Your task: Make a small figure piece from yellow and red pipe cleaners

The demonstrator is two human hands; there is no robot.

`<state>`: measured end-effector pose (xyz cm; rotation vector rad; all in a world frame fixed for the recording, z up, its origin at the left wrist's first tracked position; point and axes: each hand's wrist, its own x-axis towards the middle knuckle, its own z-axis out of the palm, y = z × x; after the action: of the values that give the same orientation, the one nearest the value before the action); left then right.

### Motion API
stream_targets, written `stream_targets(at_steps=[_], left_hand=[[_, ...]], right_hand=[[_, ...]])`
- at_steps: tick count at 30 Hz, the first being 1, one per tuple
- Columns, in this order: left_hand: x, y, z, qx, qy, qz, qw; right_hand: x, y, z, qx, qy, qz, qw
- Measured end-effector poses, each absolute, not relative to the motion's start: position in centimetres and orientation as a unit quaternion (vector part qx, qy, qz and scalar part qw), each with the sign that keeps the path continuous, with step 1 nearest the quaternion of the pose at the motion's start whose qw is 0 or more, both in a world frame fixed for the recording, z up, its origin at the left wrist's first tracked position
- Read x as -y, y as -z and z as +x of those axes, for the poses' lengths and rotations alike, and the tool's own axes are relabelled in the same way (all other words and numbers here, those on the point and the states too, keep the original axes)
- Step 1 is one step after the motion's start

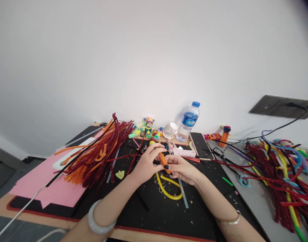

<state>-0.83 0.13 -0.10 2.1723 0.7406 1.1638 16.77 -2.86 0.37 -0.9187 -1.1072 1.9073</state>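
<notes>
My left hand [147,163] and my right hand [182,169] meet above the black mat [159,211]. Both pinch a short orange pipe cleaner piece [165,162] between their fingertips. A yellow pipe cleaner loop [169,193] lies on the mat just below the hands. A pale bangle sits on my left wrist and a thin silver one on my right.
A heap of dark red and orange pipe cleaners [98,154] lies left on pink paper [45,185]. More coloured pipe cleaners [282,174] pile at right. A water bottle [188,121], paper cup [170,130], small figure [148,127] and glue gun [184,153] stand behind the hands.
</notes>
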Motion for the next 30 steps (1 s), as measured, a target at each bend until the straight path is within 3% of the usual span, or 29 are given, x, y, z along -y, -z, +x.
stream_targets(at_steps=[7, 13, 16, 26, 30], left_hand=[[-0.2, 0.4, -0.5, -0.336, -0.456, 0.751, 0.339], [-0.8, 0.3, -0.3, -0.308, -0.431, 0.638, 0.559], [-0.8, 0.1, -0.3, -0.286, -0.419, 0.606, 0.612], [-0.6, -0.2, -0.6, -0.291, -0.385, 0.659, 0.577], [-0.8, -0.4, -0.5, -0.313, -0.418, 0.631, 0.574]], right_hand=[[2.4, 0.6, 16.6, 0.455, -0.663, -0.408, 0.432], [2.1, 0.9, 16.8, 0.466, -0.628, -0.408, 0.472], [2.4, 0.6, 16.5, 0.498, -0.623, -0.4, 0.452], [2.8, 0.3, 15.8, 0.587, -0.575, -0.419, 0.387], [2.5, 0.6, 16.0, 0.534, -0.566, -0.437, 0.451]])
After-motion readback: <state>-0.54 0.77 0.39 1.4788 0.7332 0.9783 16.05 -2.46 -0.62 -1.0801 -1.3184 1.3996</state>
